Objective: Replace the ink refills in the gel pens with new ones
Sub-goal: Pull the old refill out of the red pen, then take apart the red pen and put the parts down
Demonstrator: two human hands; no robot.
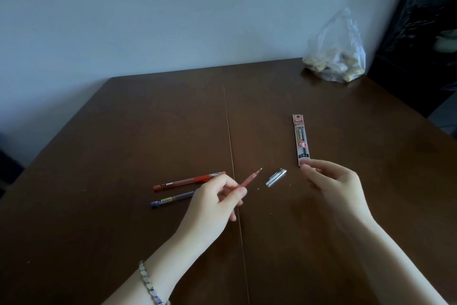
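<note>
My left hand (217,202) pinches a red pen or refill (249,180) with its tip pointing up and to the right. Behind that hand, a red gel pen (184,180) and a blue gel pen (170,199) lie side by side on the brown table (123,131). A clear pen cap (276,177) rests on the table between my hands. My right hand (331,181) hovers with curled fingers at the near end of a packet of refills (301,139); whether it touches the packet is unclear.
A clear plastic bag (337,52) with pale lumps inside sits at the table's far right corner by the wall. A dark cabinet (420,45) stands to the right. A seam (232,156) runs down the table's middle.
</note>
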